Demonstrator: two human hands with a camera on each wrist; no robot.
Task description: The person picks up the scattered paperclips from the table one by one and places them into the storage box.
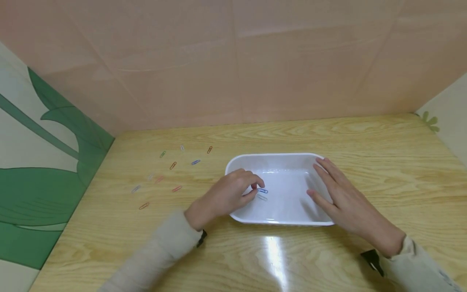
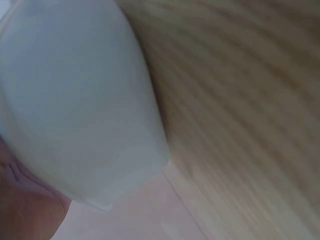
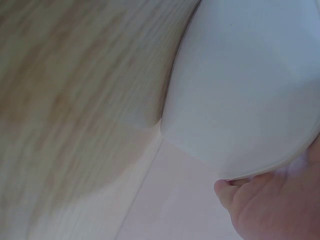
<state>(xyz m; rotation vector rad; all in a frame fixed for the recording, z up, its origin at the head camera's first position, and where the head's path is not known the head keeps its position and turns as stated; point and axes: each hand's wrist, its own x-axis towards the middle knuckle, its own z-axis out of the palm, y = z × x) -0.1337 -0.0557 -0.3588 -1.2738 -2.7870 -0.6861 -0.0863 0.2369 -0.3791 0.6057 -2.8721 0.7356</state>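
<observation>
My left hand [image 1: 230,192] pinches a blue paperclip [image 1: 264,190] inside the tray [image 1: 288,192]; my right hand [image 1: 342,198], fingers spread, likely steadies it

Wood-grain tbl [image 1: 386,162], wht tray [image 1: 288,198] nr ctr, multicol. paper clips [image 1: 196,162] scattered L

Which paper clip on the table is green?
The green paper clip is the leftmost of the three farthest back on the table, left of a whitish clip and a dark reddish one. No other clip there looks green.
</observation>
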